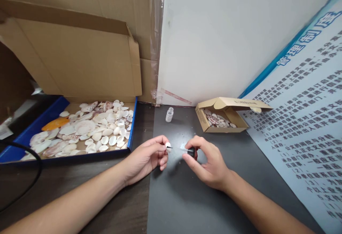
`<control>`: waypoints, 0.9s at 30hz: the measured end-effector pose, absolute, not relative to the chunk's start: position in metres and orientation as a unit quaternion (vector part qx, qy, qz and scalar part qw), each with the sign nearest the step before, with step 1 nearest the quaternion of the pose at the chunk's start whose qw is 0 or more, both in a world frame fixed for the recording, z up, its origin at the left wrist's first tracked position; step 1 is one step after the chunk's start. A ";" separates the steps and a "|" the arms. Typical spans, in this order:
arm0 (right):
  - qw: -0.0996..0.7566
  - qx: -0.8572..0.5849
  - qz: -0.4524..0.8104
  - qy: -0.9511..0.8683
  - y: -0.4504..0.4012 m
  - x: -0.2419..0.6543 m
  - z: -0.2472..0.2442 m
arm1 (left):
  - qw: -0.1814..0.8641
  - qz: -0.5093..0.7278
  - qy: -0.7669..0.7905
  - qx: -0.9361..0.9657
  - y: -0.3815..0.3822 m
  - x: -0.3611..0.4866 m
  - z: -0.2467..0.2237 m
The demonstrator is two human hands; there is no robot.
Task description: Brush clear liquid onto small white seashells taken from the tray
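My left hand pinches a small white seashell between thumb and fingertips. In my right hand is a black-capped brush, held by its cap, with a thin pale stem pointing left at the shell. A short dark line shows at the shell's edge; whether it is the brush tip touching the shell I cannot tell. Behind both hands an uncapped small clear glass bottle with a white label stands upright on the dark grey mat.
On the left, an open cardboard box with a blue rim holds many shells and one orange shell. A smaller open carton with shells stands back right. A black cable curves at far left. A printed poster borders the right side.
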State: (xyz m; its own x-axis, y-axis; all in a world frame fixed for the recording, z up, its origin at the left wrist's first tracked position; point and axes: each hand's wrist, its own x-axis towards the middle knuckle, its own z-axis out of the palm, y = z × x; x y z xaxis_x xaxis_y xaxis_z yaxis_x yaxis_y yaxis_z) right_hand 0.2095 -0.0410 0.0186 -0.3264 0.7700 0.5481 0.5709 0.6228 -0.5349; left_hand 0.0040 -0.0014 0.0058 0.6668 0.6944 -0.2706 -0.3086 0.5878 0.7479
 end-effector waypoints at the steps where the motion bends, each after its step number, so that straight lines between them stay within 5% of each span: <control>1: 0.398 -0.417 0.126 -0.807 -0.041 0.209 0.018 | 0.845 0.298 0.281 0.343 -0.001 0.004 0.006; 27: 0.397 -0.432 0.125 -0.800 -0.042 0.209 0.019 | 0.845 0.296 0.278 0.348 -0.001 0.005 0.004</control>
State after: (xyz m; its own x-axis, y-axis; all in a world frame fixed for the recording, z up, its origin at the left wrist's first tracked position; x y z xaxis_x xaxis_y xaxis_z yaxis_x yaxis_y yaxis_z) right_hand 0.2088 -0.0422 0.0192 -0.3109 0.7906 0.5275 0.5925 0.5952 -0.5428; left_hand 0.0053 -0.0006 0.0041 0.6698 0.6941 -0.2640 -0.3076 0.5828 0.7521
